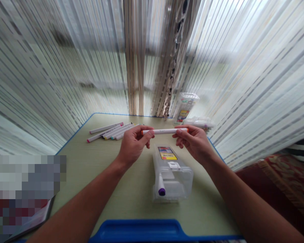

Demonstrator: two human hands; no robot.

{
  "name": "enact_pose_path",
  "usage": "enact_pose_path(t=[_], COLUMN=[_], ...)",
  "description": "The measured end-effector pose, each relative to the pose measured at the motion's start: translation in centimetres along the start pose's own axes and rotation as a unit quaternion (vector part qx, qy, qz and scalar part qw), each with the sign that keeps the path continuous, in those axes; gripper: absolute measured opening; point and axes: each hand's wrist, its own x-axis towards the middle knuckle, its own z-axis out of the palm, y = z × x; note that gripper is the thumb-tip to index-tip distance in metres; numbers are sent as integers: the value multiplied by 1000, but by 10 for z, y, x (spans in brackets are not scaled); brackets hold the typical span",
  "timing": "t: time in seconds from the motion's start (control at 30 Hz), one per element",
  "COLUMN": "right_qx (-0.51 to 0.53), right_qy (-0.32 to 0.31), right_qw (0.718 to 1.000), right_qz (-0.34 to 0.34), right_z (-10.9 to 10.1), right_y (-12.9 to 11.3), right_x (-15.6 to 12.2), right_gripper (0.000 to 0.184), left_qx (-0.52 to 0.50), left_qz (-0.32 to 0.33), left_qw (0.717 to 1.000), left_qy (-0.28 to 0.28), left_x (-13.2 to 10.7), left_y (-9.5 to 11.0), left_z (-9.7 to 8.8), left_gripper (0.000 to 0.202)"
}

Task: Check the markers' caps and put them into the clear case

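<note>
Nearly level, white marker (164, 131), long axis left-to-right, left hand (133, 141) and right hand (195, 140) pinching opposite ends

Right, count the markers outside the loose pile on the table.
2 visible: the orange-ended marker, held by the left hand and the right hand, and the purple-capped marker inside the open case. More may be hidden in the blurred containers behind.

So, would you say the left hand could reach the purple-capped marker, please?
Probably yes: the purple-capped marker sits at the open end of the clear case, though the left hand holds an orange-capped marker.
</note>
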Motion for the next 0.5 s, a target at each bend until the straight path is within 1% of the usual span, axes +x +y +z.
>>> enact_pose_path(t=[0.2,0.5], right_qx=[10,16], right_qy=[-8,-4], right_qw=[1000,1000], right_qz=[1,12], right_z=[-1,-1], right_y=[1,0], right_x=[0,1], right_gripper=[29,28], left_qx=[11,-21], left_qz=[0,-8], left_qw=[1000,1000], left_qy=[-3,4], left_x=[0,0], left_y=[-1,0], left_z=[0,1], left_gripper=[29,29])
